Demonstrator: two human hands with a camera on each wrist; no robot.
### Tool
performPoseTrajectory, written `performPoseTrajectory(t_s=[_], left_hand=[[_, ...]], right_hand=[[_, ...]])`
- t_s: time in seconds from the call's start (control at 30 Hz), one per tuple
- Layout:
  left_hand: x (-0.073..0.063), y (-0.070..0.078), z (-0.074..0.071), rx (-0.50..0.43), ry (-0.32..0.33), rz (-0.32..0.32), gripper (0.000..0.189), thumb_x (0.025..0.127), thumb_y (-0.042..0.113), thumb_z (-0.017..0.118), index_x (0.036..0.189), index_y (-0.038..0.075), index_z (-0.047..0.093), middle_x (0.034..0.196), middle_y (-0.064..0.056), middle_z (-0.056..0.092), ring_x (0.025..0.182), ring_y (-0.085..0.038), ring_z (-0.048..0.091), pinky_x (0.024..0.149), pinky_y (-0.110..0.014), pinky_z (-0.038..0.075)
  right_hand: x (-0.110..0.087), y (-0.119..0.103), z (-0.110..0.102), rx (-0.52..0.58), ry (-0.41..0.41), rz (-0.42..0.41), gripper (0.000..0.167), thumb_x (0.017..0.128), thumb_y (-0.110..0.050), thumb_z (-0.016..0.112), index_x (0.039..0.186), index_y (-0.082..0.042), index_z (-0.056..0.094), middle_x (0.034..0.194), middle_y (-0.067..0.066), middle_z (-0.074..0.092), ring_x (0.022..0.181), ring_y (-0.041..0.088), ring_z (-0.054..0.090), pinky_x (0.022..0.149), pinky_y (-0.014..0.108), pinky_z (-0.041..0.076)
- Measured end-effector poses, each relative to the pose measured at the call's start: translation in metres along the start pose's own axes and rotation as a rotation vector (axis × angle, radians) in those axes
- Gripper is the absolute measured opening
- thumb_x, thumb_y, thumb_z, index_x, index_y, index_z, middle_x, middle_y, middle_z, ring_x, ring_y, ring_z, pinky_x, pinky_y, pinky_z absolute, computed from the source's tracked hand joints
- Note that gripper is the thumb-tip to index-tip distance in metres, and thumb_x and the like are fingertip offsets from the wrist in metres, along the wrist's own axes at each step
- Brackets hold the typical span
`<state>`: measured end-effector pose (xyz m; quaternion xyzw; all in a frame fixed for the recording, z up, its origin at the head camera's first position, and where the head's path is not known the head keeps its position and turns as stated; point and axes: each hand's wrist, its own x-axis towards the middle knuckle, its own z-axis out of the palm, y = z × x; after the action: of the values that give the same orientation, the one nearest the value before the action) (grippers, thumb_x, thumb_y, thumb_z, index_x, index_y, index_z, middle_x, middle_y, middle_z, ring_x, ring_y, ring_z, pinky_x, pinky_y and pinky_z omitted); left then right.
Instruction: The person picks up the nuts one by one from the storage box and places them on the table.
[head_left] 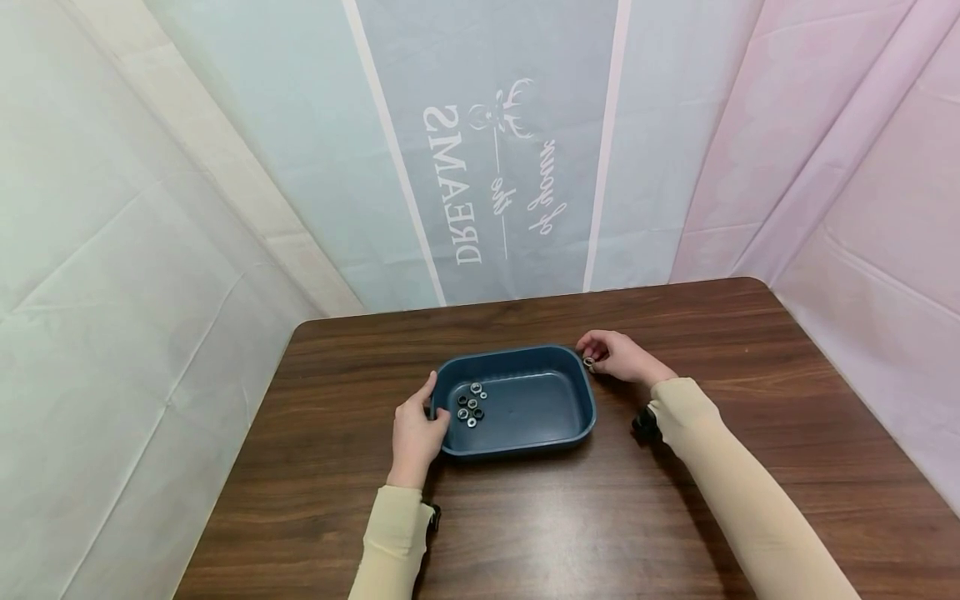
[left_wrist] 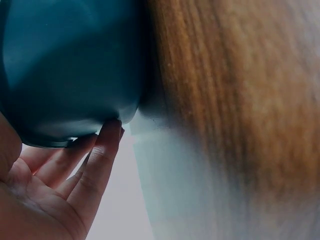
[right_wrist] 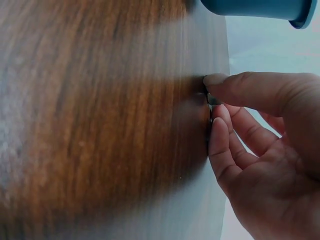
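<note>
A dark blue rectangular tray (head_left: 528, 408) sits on the table. My left hand (head_left: 416, 429) grips its left end, thumb over the rim and fingers along the outer wall. The left wrist view shows those fingers against the tray's side (left_wrist: 75, 65). Several nuts (head_left: 472, 404), silver and black and of different sizes, lie together at the tray's left side. Just outside the tray's right end, my right hand (head_left: 618, 358) pinches a silver nut (head_left: 589, 362) between thumb and fingers. Close up, the right wrist view shows this nut (right_wrist: 213, 99) low at the tabletop, partly hidden by the fingertips.
The brown wood-grain table (head_left: 540, 517) has rounded far corners. Behind it hangs a pale fabric backdrop (head_left: 510, 50) with reversed lettering, and more fabric (head_left: 112, 292) stands at both sides. A black device (head_left: 646, 425) is worn under the right wrist.
</note>
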<state>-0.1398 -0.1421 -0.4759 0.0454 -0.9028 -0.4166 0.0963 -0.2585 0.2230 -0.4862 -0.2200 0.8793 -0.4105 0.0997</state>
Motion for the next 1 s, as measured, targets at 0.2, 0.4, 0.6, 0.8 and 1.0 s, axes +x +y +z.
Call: performPoseTrajectory(t_s=[0.2,0.4,0.6,0.8,1.0], left_hand=[[-0.0013,-0.0032,0.0016,-0.001,0.006,0.007,0.063,0.081,0.001,0.062,0.141,0.017,0.050,0.103,-0.010,0.067,0.045,-0.017,0.041,0.047,-0.029,0.037],[-0.0021,-0.0044,0.0030,0.006,0.012,0.010,0.064,0.081,0.002,0.063,0.141,0.020,0.050,0.100,-0.009,0.067,0.047,-0.016,0.043,0.048,-0.029,0.038],[-0.0010,-0.0036,0.0025,0.013,0.014,0.014,0.063,0.081,0.002,0.063,0.140,0.019,0.051,0.100,-0.010,0.068,0.047,-0.016,0.043,0.048,-0.030,0.039],[-0.0005,-0.0014,0.0008,0.012,0.005,0.001,0.063,0.081,0.002,0.063,0.141,0.018,0.050,0.103,-0.011,0.067,0.049,-0.017,0.044,0.049,-0.030,0.039],[-0.0008,-0.0006,-0.0004,0.020,0.005,-0.005,0.063,0.081,0.003,0.064,0.141,0.019,0.050,0.105,-0.012,0.067,0.051,-0.017,0.044,0.050,-0.030,0.040]], right_hand=[[-0.0018,0.0008,0.0023,-0.006,0.011,-0.005,0.031,0.083,0.010,0.062,0.113,0.001,0.059,0.096,0.013,0.058,0.088,0.026,0.054,0.080,0.041,0.044],[-0.0029,0.0037,0.0041,-0.013,0.025,-0.006,0.033,0.083,0.011,0.061,0.114,0.001,0.059,0.097,0.012,0.058,0.088,0.026,0.053,0.081,0.041,0.044],[-0.0037,0.0015,0.0025,-0.015,0.025,-0.010,0.035,0.083,0.011,0.061,0.116,0.002,0.058,0.099,0.013,0.058,0.089,0.027,0.053,0.081,0.042,0.045],[-0.0054,-0.0028,0.0002,-0.002,0.014,-0.002,0.037,0.083,0.012,0.061,0.119,0.002,0.057,0.101,0.014,0.057,0.090,0.027,0.053,0.078,0.039,0.047],[-0.0056,-0.0045,-0.0006,0.017,-0.003,0.010,0.039,0.082,0.014,0.060,0.120,0.004,0.056,0.103,0.017,0.057,0.092,0.029,0.053,0.079,0.039,0.049]])
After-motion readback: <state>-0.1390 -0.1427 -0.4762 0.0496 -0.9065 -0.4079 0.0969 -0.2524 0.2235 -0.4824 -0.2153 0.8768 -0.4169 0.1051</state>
